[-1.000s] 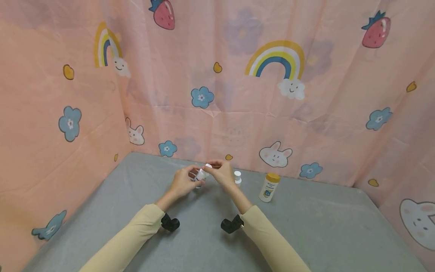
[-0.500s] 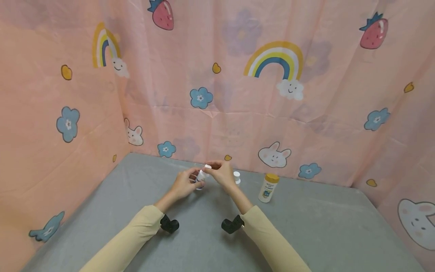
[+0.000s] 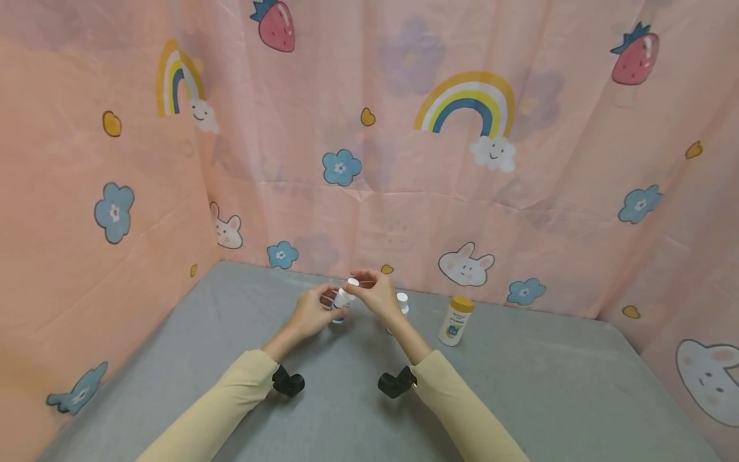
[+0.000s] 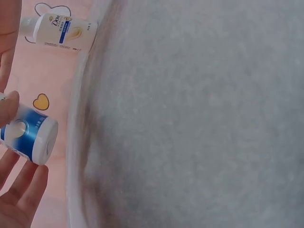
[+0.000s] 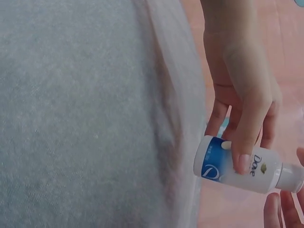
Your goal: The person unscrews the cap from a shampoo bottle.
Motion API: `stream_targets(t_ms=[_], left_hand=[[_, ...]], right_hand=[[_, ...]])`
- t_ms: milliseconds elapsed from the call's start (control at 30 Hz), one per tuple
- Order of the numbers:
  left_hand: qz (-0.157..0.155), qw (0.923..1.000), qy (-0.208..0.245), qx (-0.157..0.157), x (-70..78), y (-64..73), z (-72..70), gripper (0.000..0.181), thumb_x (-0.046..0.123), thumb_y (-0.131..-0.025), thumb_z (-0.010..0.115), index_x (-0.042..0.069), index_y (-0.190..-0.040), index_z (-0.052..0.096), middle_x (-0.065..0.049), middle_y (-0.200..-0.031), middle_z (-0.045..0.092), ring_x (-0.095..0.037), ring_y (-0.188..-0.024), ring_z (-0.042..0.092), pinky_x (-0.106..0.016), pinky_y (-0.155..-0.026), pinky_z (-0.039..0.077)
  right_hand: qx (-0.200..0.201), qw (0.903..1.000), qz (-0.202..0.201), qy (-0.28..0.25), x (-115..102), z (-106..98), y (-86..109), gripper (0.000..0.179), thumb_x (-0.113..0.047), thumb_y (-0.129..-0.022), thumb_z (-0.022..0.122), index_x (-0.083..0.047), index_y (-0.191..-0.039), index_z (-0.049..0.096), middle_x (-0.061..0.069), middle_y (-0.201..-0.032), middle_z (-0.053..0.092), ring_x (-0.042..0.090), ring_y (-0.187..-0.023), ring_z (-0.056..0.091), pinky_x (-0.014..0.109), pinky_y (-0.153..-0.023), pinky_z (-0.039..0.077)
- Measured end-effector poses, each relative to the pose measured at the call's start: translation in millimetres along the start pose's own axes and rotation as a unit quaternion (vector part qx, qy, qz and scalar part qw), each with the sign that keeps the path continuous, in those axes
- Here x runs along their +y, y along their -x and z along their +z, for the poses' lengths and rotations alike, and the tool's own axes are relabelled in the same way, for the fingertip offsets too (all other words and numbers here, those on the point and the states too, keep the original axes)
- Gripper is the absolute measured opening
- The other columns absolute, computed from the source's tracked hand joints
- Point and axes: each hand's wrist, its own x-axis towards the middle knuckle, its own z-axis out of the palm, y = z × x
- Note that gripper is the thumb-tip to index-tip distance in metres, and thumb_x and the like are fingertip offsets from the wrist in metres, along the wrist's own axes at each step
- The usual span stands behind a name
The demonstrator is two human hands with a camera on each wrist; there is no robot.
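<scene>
My left hand (image 3: 308, 314) holds a small white Dove bottle (image 3: 339, 307) with a blue band near its base. In the right wrist view the left thumb (image 5: 243, 161) lies across the label of the bottle (image 5: 260, 183), its other fingers behind. My right hand (image 3: 375, 295) pinches the bottle's white cap (image 3: 353, 282) from the other side. Its fingers (image 5: 287, 209) show beside the cap (image 5: 289, 178) at the right wrist view's edge. The bottle leans slightly, cap end upward, in the head view. A second white Dove bottle (image 4: 66, 32) stands behind my right wrist, partly hidden in the head view.
A cream bottle with a yellow cap (image 3: 456, 324) stands upright to the right of my right forearm. The grey table (image 3: 537, 378) ends at a pink printed curtain (image 3: 381, 212) behind and at the sides. Black wrist cameras (image 3: 398, 381) stick out inward from both cuffs.
The held bottle has tipped a little more upright since a second ago. The right fingers have shifted slightly at the cap; both forearms stay nearly in place.
</scene>
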Motion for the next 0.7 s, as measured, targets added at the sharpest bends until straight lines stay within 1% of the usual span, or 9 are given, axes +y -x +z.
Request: stream_targets(t_ms=[133, 200, 267, 400, 533, 700], left_hand=[[0.005, 0.9998, -0.009, 0.019, 0.3, -0.8, 2.0, 0.044, 0.017, -0.075, 0.082, 0.004, -0.113, 0.064, -0.012, -0.099, 0.070, -0.024, -0.085, 0.068, -0.040, -0.076, 0.056], [0.002, 0.9996, -0.011, 0.025, -0.1, -1.4, 3.4, 0.044, 0.017, -0.073, 0.083, 0.005, -0.112, 0.065, -0.012, -0.098, 0.071, -0.023, -0.083, 0.068, -0.038, -0.075, 0.056], [-0.004, 0.9995, -0.012, 0.030, -0.3, -1.8, 4.5, 0.045, 0.017, -0.072, 0.084, 0.006, -0.112, 0.066, -0.011, -0.098, 0.071, -0.022, -0.083, 0.068, -0.037, -0.075, 0.056], [-0.005, 0.9992, -0.011, 0.038, 0.4, -1.9, 5.1, 0.045, 0.018, -0.072, 0.084, 0.005, -0.111, 0.066, -0.011, -0.097, 0.071, -0.022, -0.082, 0.067, -0.037, -0.074, 0.056], [0.000, 0.9992, -0.010, 0.039, 2.0, -1.1, 3.5, 0.044, 0.017, -0.074, 0.083, 0.005, -0.112, 0.065, -0.012, -0.098, 0.070, -0.024, -0.084, 0.068, -0.039, -0.075, 0.056], [0.009, 0.9995, -0.010, 0.029, 0.8, 1.2, 2.3, 0.042, 0.014, -0.076, 0.081, 0.004, -0.113, 0.065, -0.013, -0.099, 0.070, -0.026, -0.085, 0.068, -0.040, -0.076, 0.057]], right_hand=[[0.019, 0.9997, -0.013, 0.013, 0.4, 1.4, -0.8, 0.031, -0.018, -0.081, 0.076, -0.004, -0.108, 0.069, 0.015, -0.104, 0.069, 0.029, -0.094, 0.066, 0.036, -0.081, 0.056], [0.028, 0.9994, -0.017, 0.011, 1.3, 2.1, -1.4, 0.030, -0.017, -0.080, 0.077, -0.002, -0.105, 0.070, 0.016, -0.101, 0.069, 0.028, -0.092, 0.066, 0.035, -0.080, 0.056], [0.034, 0.9992, -0.018, 0.007, 2.4, 2.6, -1.6, 0.029, -0.017, -0.080, 0.077, -0.001, -0.103, 0.070, 0.016, -0.098, 0.069, 0.027, -0.089, 0.067, 0.034, -0.078, 0.056], [0.039, 0.9991, -0.017, 0.008, 2.9, 3.1, -1.7, 0.028, -0.018, -0.080, 0.077, -0.001, -0.101, 0.070, 0.015, -0.096, 0.070, 0.024, -0.087, 0.067, 0.030, -0.073, 0.056], [0.040, 0.9990, -0.013, 0.014, 1.9, 3.8, -2.5, 0.027, -0.018, -0.080, 0.077, -0.001, -0.101, 0.071, 0.014, -0.098, 0.071, 0.024, -0.087, 0.067, 0.029, -0.071, 0.056], [0.032, 0.9994, -0.006, 0.014, 1.8, 4.5, -2.1, 0.026, -0.016, -0.080, 0.077, -0.003, -0.103, 0.073, 0.013, -0.102, 0.072, 0.025, -0.091, 0.068, 0.031, -0.073, 0.057]])
